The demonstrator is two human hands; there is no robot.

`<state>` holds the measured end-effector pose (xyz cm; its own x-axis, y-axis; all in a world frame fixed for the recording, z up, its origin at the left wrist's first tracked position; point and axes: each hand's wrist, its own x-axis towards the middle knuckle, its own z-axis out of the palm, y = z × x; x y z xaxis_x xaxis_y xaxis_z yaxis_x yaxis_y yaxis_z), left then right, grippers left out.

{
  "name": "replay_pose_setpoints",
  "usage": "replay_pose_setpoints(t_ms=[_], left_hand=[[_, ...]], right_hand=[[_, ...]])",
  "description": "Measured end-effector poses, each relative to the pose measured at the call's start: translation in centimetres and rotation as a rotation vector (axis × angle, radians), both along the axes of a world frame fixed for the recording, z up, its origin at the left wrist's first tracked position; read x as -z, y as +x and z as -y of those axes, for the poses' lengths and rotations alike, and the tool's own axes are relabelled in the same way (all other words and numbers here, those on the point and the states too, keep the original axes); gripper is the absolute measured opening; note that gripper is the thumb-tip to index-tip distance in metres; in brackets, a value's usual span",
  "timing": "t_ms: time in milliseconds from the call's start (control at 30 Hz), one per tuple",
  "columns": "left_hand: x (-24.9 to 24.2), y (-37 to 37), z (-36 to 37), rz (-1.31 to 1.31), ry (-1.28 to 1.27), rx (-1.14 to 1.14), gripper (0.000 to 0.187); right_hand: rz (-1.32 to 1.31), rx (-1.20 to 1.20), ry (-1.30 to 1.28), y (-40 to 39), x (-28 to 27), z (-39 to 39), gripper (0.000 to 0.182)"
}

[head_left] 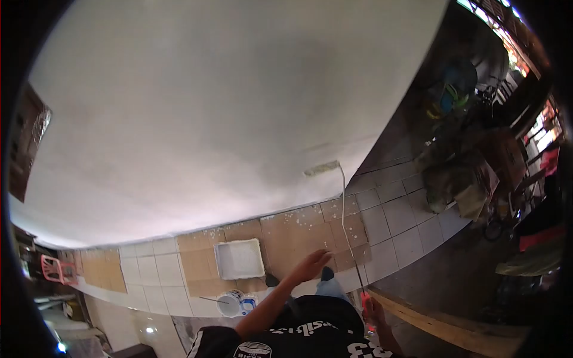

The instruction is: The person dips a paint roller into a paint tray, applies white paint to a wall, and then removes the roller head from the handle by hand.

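A paint roller (322, 169) rests against the lower right part of the white wall (209, 107). Its long thin rod runs down to a red handle (365, 300), around which the fingers of my right hand (374, 311) are wrapped. My left hand (313, 265) hangs above the cardboard in front of my body, apart from the rod; its fingers look close together, and whether they are open or closed is not clear. Left of my left arm, a white paint tray (240, 259) lies on the cardboard (286, 238), with a paint bucket (230, 305) just below it and a stick across its rim.
Paint spots dot the cardboard along the wall's foot. A pink plastic chair (58, 269) stands at far left. Bags and boxes (462, 182) are piled at the right. A wooden beam (430, 322) runs along the lower right, beside the tiled floor (388, 221).
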<state>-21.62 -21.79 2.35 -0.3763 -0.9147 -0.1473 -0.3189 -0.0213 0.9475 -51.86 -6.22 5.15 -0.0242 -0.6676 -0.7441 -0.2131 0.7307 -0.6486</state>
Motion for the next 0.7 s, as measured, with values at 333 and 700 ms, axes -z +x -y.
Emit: replay_pose_setpoints(t_ms=[333,700], left_hand=[[-16.3,-11.9,11.0,-0.235,0.089,-0.383,0.034],[-4.1,-14.2,11.0,-0.171,0.296,-0.503,0.03]], right_hand=[[-0.207,-0.272,-0.724,-2.2,-5.4,14.0,0.044],[-0.329,-0.403,-0.508,-3.7,1.5,13.0,0.044]])
